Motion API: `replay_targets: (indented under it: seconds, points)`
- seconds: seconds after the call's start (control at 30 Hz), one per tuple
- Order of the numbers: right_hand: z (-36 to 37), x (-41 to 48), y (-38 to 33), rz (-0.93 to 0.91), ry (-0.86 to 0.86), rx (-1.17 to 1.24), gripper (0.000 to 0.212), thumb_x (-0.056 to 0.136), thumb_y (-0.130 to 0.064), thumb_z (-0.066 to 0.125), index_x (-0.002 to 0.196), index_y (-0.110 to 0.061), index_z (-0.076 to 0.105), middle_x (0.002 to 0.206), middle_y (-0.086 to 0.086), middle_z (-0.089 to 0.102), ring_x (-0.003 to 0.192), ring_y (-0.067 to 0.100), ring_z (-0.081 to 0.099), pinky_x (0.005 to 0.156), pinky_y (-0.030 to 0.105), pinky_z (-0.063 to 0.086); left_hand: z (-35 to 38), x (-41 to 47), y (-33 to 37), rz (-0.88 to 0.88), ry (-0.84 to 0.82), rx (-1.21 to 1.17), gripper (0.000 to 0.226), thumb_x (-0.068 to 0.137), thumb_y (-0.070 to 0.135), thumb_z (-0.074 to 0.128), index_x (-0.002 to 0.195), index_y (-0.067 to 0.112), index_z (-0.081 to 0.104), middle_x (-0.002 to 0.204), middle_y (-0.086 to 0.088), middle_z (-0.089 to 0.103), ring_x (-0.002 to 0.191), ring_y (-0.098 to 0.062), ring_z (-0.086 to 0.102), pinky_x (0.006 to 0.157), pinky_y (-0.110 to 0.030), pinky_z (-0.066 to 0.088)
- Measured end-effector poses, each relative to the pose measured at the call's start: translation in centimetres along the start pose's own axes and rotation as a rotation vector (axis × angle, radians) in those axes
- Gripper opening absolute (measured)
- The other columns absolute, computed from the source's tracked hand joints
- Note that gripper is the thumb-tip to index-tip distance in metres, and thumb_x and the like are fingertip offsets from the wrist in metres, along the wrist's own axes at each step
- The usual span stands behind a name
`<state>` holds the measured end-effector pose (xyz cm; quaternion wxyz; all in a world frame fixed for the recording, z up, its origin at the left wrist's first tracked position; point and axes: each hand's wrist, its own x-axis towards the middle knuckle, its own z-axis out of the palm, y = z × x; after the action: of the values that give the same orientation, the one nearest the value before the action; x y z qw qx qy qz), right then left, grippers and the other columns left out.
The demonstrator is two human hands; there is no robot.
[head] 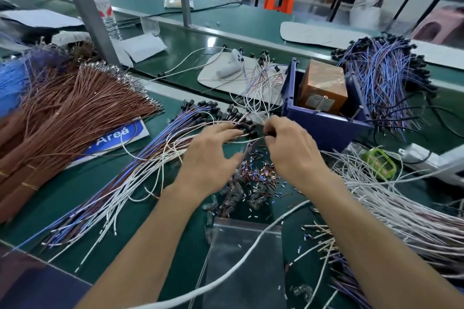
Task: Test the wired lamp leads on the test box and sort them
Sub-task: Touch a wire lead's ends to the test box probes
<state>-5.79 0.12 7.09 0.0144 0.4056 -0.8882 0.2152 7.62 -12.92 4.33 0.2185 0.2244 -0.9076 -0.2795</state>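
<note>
A fan of lamp leads with blue, brown and white wires and black lamp heads lies across the green mat, heads pointing toward the middle. My left hand reaches over the heads, fingers spread and lightly curled, touching them. My right hand pinches the thin end of one lead between thumb and fingers. The blue test box with an orange-brown block inside stands just behind my right hand. A tangle of leads lies behind the hands.
Bundles of brown wire fill the left. A big heap of blue-purple leads sits at the right rear, white leads at the right. Small loose terminals and a clear plastic bag lie under my wrists. A green tool rests at right.
</note>
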Motion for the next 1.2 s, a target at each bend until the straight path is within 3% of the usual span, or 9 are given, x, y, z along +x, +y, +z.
replay_targets:
  seconds: [0.13,0.2,0.3,0.43,0.6,0.67,0.83,0.9,1.2]
  points:
    - [-2.3,-1.7,0.5,0.073,0.075,0.19,0.007,0.093,-0.026,0.065,0.091,-0.031,0.061,0.077,-0.015,0.066,0.075,0.009,0.061,0.069,0.029,0.051,0.4,1.1,3.0,-0.068,-0.135,-0.359,0.032,0.097,0.011,0.061,0.119,0.028,0.077,0.112,0.015,0.075,0.101,0.008,0.065,0.092,-0.015,0.046]
    - [-3.5,-2.8,1.2,0.078,0.138,0.244,0.011,0.089,-0.026,0.073,0.087,-0.032,0.065,0.072,-0.019,0.066,0.077,-0.002,0.062,0.062,0.007,0.044,0.4,1.3,3.5,-0.158,-0.252,-0.631,0.028,0.101,0.01,0.056,0.111,0.023,0.079,0.097,0.005,0.08,0.096,-0.005,0.073,0.088,-0.02,0.053]
    - [-4.6,-3.8,2.4,0.123,0.204,0.347,0.011,0.083,-0.023,0.079,0.085,-0.031,0.071,0.071,-0.017,0.07,0.071,-0.002,0.064,0.061,0.006,0.044,0.7,1.4,3.9,-0.088,-0.349,-0.583,0.019,0.1,0.022,0.064,0.106,0.029,0.08,0.089,0.007,0.079,0.089,-0.012,0.074,0.086,-0.03,0.059]
    - [-5.1,-4.8,3.7,0.319,0.325,0.987,0.017,0.084,-0.004,0.079,0.08,-0.021,0.077,0.072,-0.007,0.071,0.065,0.008,0.062,0.063,0.02,0.052,0.7,2.2,4.3,-0.11,-0.299,-0.589,0.02,0.096,0.012,0.071,0.102,0.028,0.082,0.079,0.003,0.079,0.062,-0.005,0.063,0.062,-0.02,0.049]
    - [-5.0,-7.7,5.5,0.594,0.373,1.695,0.019,0.079,-0.017,0.072,0.097,-0.011,0.076,0.085,0.005,0.072,0.074,0.014,0.065,0.069,0.023,0.059,0.4,2.6,4.6,-0.13,-0.228,-0.736,0.024,0.09,0.002,0.074,0.092,0.024,0.083,0.077,-0.005,0.079,0.065,-0.009,0.062,0.069,-0.024,0.046]
    - [-4.7,-8.1,5.3,0.615,0.258,1.72,0.031,0.083,-0.024,0.067,0.109,-0.009,0.075,0.09,0.006,0.074,0.077,0.014,0.069,0.073,0.024,0.06,1.1,2.6,5.7,-0.07,-0.281,-0.701,0.026,0.09,0.001,0.073,0.089,0.025,0.083,0.07,0.005,0.077,0.054,0.002,0.058,0.059,-0.01,0.043]
    - [-5.4,-7.7,5.3,0.756,0.202,1.853,0.028,0.103,-0.023,0.053,0.111,-0.006,0.074,0.097,0.01,0.078,0.092,0.023,0.076,0.091,0.039,0.054,3.5,2.1,7.0,0.008,-0.476,-0.516,0.03,0.091,0.018,0.075,0.085,0.047,0.08,0.069,0.002,0.075,0.056,-0.013,0.048,0.053,-0.04,0.039]
    - [-6.2,-7.8,6.0,0.788,0.313,1.95,0.03,0.107,-0.02,0.047,0.101,-0.004,0.072,0.08,0.01,0.074,0.083,0.026,0.076,0.085,0.042,0.056,3.9,1.8,7.0,-0.015,-0.506,-0.497,0.032,0.09,0.021,0.077,0.084,0.052,0.079,0.064,0.007,0.072,0.053,-0.013,0.047,0.052,-0.036,0.039]
    - [-6.3,-9.3,9.1,0.734,0.461,2.047,0.029,0.107,-0.017,0.041,0.092,-0.007,0.064,0.054,0.0,0.034,0.05,0.016,0.037,0.064,0.029,0.035,3.3,1.5,6.6,-0.173,-0.379,-0.552,0.021,0.083,0.004,0.081,0.076,0.023,0.084,0.064,-0.001,0.075,0.057,-0.006,0.065,0.059,-0.015,0.051]
